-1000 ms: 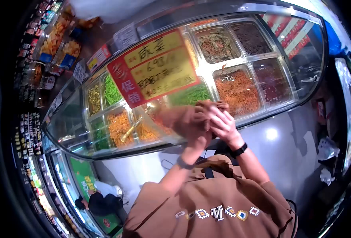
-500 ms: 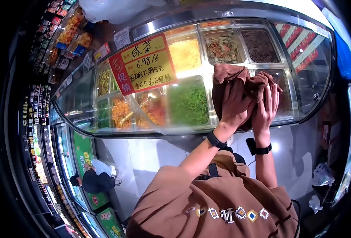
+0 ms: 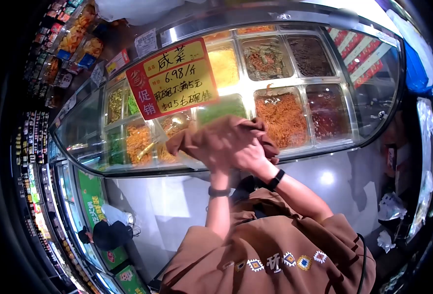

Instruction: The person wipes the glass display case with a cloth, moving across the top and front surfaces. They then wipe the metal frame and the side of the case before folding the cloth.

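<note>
A broad, glass-covered display case [image 3: 324,150] is fitted with rectangular trays [image 3: 295,81], set side by side in rows. Along the near row, from left to right, dark green food [image 3: 116,147], orange food [image 3: 138,134], a reddish-orange mixture [image 3: 176,123], bright green food [image 3: 221,109], orange shreds [image 3: 280,117] and dark red food [image 3: 326,113] are held. Behind, toward the right, pale yellow food [image 3: 225,66], a brown mixture [image 3: 264,59] and blackish food [image 3: 309,56] are contained. Left of centre, the glass is partly covered by a red-and-yellow sign [image 3: 180,81]; over its near side a brown cloth [image 3: 231,128] is held.
</note>
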Motion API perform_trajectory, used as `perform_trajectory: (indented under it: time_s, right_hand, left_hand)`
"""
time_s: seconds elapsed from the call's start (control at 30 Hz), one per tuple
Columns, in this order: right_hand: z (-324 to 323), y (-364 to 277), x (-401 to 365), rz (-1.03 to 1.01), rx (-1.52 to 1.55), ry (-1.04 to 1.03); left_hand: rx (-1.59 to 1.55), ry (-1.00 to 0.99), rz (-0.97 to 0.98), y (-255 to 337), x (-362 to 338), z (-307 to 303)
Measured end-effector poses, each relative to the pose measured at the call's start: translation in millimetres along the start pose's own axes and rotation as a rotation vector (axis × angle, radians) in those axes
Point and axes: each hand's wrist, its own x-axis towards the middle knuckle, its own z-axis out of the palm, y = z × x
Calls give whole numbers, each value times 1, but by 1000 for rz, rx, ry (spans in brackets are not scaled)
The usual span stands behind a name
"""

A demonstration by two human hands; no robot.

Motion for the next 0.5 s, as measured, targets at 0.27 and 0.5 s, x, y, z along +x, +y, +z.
perform_trajectory:
  time_s: [0.27,0.5]
  right_hand:
    - [75,-21,9,-220,53,-24]
    - [87,-20,3,-228,-44,63]
  left_hand:
    - [-313,-135,-404,-95,-34,-45]
    - [-346,-134,-266,-82,-21,-49]
